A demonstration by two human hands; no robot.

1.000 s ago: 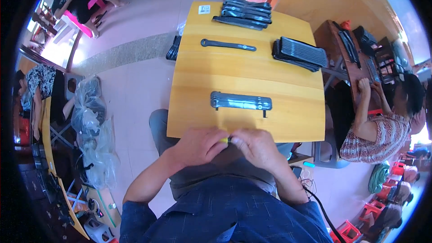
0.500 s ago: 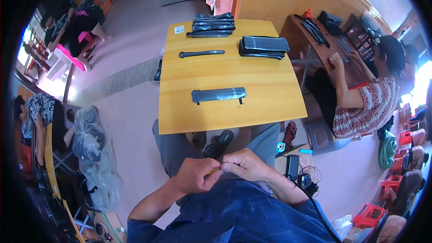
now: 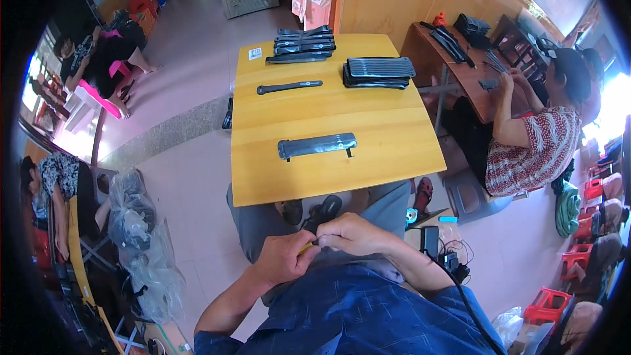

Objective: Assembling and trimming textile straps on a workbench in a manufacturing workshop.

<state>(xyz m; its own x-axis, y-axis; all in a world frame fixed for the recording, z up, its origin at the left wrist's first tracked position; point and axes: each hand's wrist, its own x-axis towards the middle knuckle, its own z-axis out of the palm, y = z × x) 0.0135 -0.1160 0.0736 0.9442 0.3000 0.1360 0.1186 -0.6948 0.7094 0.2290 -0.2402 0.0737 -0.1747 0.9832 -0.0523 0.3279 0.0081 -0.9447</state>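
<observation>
Above my lap, just off the near edge of the yellow table (image 3: 394,158), both hands meet fingertip to fingertip. My left hand (image 3: 281,258) is closed around a small yellow thing (image 3: 305,248), mostly hidden by the fingers. My right hand (image 3: 351,234) pinches at its far end, where a small dark bit shows; its kind is too small to make out. On the table in front lies a flat dark pouch-like strip (image 3: 317,146) with two short black tabs below it. Farther back rests a single narrow black strap (image 3: 289,87).
At the table's back stand a pile of black straps (image 3: 302,46) and a stack of ribbed dark packs (image 3: 378,71). A co-worker (image 3: 532,138) sits at a brown table on the right. Clear plastic bags (image 3: 148,250) lie on the floor left; a cable runs past my right arm.
The view has shifted slightly. My hands stay together, with a little more of the yellow thing showing. The co-worker on the right has brought both hands together and raised them.
</observation>
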